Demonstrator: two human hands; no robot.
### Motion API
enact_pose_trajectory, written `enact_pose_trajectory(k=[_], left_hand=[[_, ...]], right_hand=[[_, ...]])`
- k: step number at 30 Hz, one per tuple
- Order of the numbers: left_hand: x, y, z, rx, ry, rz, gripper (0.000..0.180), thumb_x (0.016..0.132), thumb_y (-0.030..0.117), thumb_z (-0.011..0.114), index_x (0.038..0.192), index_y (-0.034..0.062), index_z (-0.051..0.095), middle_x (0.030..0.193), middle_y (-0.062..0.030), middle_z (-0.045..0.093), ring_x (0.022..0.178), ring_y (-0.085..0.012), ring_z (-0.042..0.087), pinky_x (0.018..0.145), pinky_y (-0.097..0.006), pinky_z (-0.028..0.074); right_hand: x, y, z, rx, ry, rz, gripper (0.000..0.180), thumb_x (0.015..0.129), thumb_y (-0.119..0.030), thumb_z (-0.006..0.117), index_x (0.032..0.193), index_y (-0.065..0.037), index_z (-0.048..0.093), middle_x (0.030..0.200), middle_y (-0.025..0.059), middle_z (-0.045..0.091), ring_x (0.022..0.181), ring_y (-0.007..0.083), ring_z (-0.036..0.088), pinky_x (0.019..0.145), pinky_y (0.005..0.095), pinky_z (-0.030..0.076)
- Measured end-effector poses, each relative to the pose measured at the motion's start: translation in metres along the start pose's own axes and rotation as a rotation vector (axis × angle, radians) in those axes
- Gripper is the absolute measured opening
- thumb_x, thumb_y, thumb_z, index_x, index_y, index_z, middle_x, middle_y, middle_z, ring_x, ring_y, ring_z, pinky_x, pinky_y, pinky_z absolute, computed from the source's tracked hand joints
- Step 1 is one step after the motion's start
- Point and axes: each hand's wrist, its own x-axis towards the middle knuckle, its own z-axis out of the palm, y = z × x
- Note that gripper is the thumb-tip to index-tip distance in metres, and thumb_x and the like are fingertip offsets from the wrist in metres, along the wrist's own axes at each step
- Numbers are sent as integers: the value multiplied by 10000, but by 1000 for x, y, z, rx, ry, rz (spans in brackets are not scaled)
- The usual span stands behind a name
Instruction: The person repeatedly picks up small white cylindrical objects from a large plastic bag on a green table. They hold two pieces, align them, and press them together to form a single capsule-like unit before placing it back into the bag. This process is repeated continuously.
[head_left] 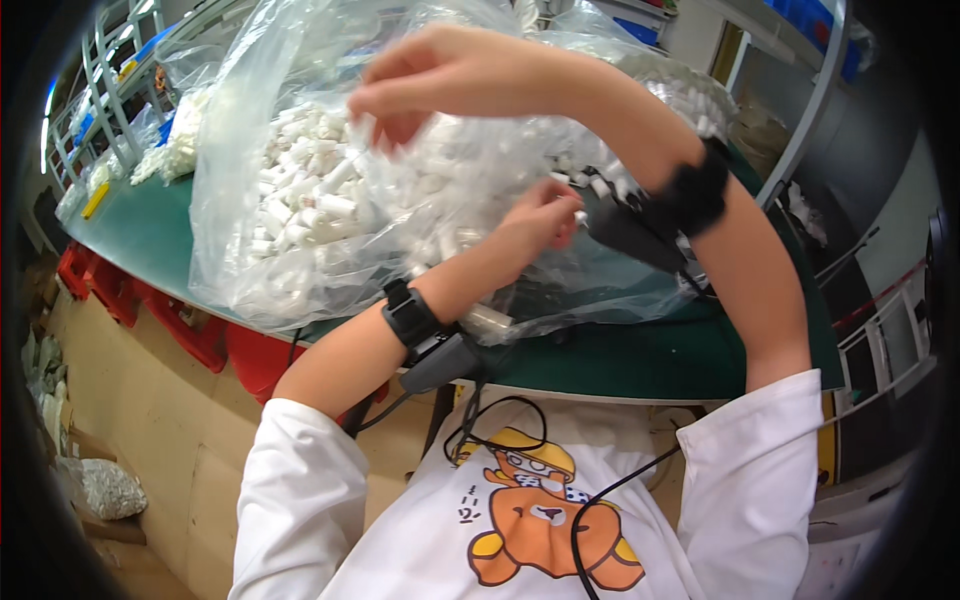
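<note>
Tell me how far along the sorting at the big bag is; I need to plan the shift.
Done: no finished pile shows. In hand: the left hand pinches a small white piece at the clear plastic bag, while the right hand reaches across over it, fingers loosely spread. Left: the bag on the green table looks nearly full of white tube pieces.

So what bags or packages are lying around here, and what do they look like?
Big clear plastic bag: on the green table, full of small white tubes, both hands at it.
More clear bags: far left of the table, with white pieces inside.
Small clear bag: on the floor at lower left, greyish contents.
</note>
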Motion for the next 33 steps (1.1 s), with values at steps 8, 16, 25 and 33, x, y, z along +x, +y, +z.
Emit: enact_pose_trajectory(k=[8, 16, 25, 33], left_hand=[[3, 4, -3, 50, 448, 78, 388, 790, 176, 544, 1125, 36, 408, 854, -54, 467, 714, -136, 462, 629, -255, 399], [16, -22, -18, 566, 307, 73, 443, 754, 116, 576, 1167, 55, 426, 958, -72, 481, 825, -147, 487, 688, -276, 426], [16, -8, -20, 832, 22, -117, 655, 770, 228, 551, 1337, 9, 308, 821, -49, 584, 625, -140, 550, 504, -269, 444], [16, -14, -21, 888, 76, -110, 542, 731, 343, 563, 1066, -77, 486, 899, -193, 610, 852, -318, 595, 759, -364, 450]], right_hand=[[-146, 61, -11, -449, -434, 904, 439, 844, -373, 527, 1031, 21, 575, 948, 135, 632, 842, 224, 620, 742, 328, 487], [-156, 156, 3, -484, 180, 804, 454, 724, -417, 636, 817, 28, 642, 746, 150, 644, 720, 270, 619, 666, 354, 482], [-168, 141, 3, 23, 298, 947, 354, 739, -312, 626, 805, 36, 613, 708, 70, 607, 578, 138, 583, 504, 246, 459], [-179, 54, 28, 315, 473, 864, 296, 778, -264, 582, 827, 28, 574, 807, 80, 602, 655, 131, 588, 563, 259, 463]])
